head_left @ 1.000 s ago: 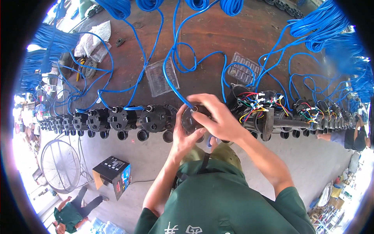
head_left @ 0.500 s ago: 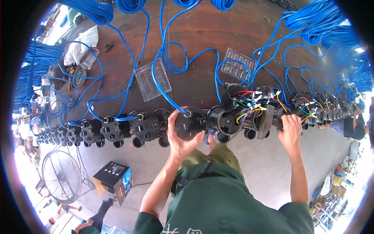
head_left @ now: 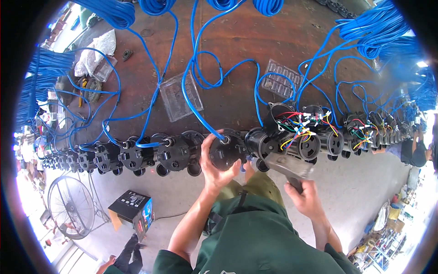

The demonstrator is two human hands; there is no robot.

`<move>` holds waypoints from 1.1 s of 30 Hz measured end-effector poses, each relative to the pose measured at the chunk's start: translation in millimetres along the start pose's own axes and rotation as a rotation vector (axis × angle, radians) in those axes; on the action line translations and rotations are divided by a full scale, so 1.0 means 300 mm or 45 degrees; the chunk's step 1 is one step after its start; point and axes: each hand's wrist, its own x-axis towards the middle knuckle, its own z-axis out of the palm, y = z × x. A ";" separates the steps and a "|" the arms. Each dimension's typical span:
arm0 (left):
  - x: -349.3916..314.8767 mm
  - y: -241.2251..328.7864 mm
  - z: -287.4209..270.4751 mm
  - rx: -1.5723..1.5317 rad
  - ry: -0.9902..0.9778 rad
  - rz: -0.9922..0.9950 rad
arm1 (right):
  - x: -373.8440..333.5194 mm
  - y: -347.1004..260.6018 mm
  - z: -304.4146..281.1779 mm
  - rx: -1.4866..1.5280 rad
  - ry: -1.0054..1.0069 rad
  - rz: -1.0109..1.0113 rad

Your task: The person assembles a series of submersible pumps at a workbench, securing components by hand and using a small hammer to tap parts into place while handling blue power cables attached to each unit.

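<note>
My left hand [head_left: 216,166] wraps round a black round housing [head_left: 229,150], thumb on its near side, fingers over its left edge. A blue cable [head_left: 194,102] enters the top of this housing. My right hand [head_left: 306,198] is closed on the dark handle of a hammer with a long block-shaped metal head [head_left: 289,165], slightly motion-blurred. The hammer head is right of the held housing, at the near side of an open black housing [head_left: 264,142]. Coloured wires with white connectors [head_left: 303,122] stick out of the open housings on the right.
A row of similar black housings [head_left: 107,156] runs along the table's near edge. Coils of blue cable [head_left: 374,27] lie at the back. Two clear plastic trays [head_left: 180,97] sit on the brown table [head_left: 237,41]. A fan [head_left: 70,208] and a box [head_left: 130,205] stand on the floor.
My right hand has swung the hammer left and toward me, from over the wired housings to beside the held one. My left hand keeps its hold, shifted slightly right in the picture.
</note>
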 end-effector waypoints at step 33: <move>0.005 0.003 -0.082 0.345 0.004 0.189 | 0.046 -0.520 0.003 -0.308 -0.243 -0.617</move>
